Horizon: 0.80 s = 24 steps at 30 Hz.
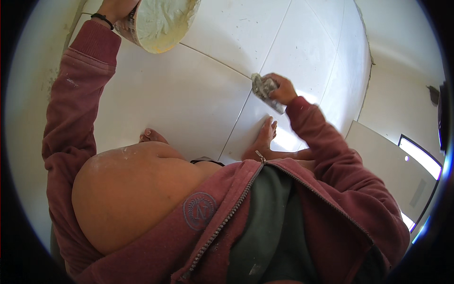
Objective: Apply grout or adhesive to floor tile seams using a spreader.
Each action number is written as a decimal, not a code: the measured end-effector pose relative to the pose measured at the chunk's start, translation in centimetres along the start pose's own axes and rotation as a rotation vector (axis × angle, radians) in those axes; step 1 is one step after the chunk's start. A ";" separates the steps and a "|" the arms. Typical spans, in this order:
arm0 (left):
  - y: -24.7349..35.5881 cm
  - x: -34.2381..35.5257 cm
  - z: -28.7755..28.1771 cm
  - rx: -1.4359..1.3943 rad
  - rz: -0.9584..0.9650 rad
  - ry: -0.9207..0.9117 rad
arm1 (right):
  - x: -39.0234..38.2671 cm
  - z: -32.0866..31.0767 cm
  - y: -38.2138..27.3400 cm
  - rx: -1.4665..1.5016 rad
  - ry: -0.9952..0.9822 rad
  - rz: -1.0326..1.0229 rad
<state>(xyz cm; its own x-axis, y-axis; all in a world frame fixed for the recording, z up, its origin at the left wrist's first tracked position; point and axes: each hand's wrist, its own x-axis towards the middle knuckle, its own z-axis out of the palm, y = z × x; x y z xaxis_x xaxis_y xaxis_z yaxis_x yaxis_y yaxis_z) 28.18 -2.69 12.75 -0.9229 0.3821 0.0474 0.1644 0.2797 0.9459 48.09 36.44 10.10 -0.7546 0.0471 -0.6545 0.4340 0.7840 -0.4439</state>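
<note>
At the upper left my left hand (118, 10) grips the side of a round bucket (165, 23) full of creamy, pale paste, its top edge cut off by the frame. My right hand (283, 89) holds a flat metal trowel (264, 89) smeared with grey-white paste, raised over the tiled floor (208, 94) to the right of the bucket. The fingers of that hand wrap round the trowel's upper part, partly hiding it.
My bare feet (261, 139) stand on large white tiles below the trowel. A wall (392, 80) with a rough dark edge along its base runs along the right. A pale board or door (388, 165) with bright openings beside it is at the lower right.
</note>
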 end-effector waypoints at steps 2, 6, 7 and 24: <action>0.1 0.4 0.3 -0.182 -0.064 -0.010 | -0.4 2.4 1.4 -0.056 0.188 -0.039; -1.7 0.7 0.1 -0.225 -0.061 -0.001 | 0.3 4.8 2.1 -0.264 0.354 -0.290; -2.3 0.7 -0.1 -0.222 -0.073 -0.007 | 0.5 4.9 2.0 -0.226 0.265 -0.218; -5.0 1.3 -0.7 -0.225 -0.111 -0.034 | -0.7 4.5 3.5 -0.250 0.104 -0.050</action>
<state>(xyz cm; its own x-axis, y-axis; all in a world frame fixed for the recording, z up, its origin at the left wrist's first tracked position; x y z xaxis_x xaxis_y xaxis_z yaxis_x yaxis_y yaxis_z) 25.94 -4.17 8.33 -0.9182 0.3903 -0.0679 -0.0224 0.1198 0.9925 52.38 36.33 6.23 -0.8241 0.0574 -0.5635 0.2697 0.9146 -0.3012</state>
